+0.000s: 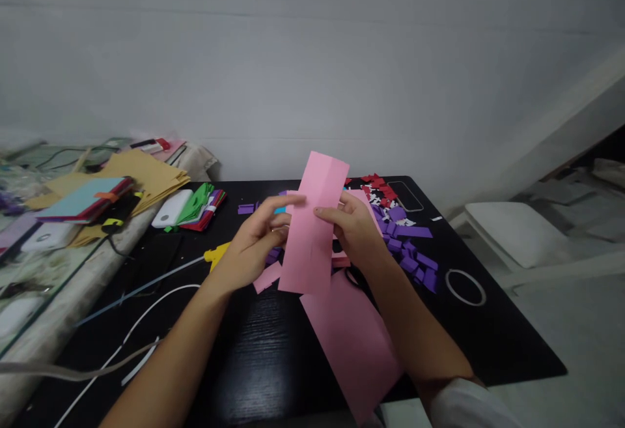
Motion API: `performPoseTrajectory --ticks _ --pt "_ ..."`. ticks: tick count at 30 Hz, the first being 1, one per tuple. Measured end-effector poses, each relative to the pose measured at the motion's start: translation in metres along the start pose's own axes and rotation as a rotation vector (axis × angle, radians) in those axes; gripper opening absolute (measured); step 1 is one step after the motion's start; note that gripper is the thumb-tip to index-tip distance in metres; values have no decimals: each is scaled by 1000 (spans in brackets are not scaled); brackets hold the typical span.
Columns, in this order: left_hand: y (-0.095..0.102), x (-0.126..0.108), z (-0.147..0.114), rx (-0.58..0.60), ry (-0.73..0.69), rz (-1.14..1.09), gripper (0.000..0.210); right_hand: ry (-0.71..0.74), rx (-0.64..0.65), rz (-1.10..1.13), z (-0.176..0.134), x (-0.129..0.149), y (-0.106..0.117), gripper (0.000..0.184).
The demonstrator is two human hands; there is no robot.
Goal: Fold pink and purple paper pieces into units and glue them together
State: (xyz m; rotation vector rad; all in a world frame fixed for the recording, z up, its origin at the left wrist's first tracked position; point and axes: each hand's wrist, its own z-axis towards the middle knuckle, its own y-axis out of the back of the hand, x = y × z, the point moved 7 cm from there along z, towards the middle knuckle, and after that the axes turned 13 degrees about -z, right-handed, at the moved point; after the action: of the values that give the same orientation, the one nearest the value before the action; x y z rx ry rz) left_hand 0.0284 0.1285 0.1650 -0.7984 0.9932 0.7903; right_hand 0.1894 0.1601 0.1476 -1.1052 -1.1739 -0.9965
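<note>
A strip of pink paper (308, 245) with a crease near its top is held up, tilted, above the black table. My right hand (359, 226) grips its right side, thumb on the front and fingers behind. At the left edge is my left hand (256, 239), closed on the paper with the index finger lying across its front; the other fingertips are partly hidden. Under my right forearm lies a larger pink sheet (349, 343). Small pink pieces (267, 278) lie beside the strip, and a dark loop, partly covered, shows near my right wrist.
Purple folded paper pieces (415, 262) and red and white scraps (383, 190) are heaped to the right, near a white ring (465, 286). A yellow glue gun (215, 256) with cords sits left. Paper bundles (200, 206) and a cluttered side surface (97, 187) are farther left.
</note>
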Motion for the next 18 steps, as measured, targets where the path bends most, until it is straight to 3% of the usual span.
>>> performPoseTrajectory --ticks 3,10,18 --pt "-2 -4 -1 97 -44 159 42 0 -7 -3 0 1 0 26" --pt "-3 -9 2 140 -150 435 39 35 38 -34 -4 4 -7 34" --pt "-5 -20 3 72 -90 274 13 86 33 -33 -8 6 -9 40"
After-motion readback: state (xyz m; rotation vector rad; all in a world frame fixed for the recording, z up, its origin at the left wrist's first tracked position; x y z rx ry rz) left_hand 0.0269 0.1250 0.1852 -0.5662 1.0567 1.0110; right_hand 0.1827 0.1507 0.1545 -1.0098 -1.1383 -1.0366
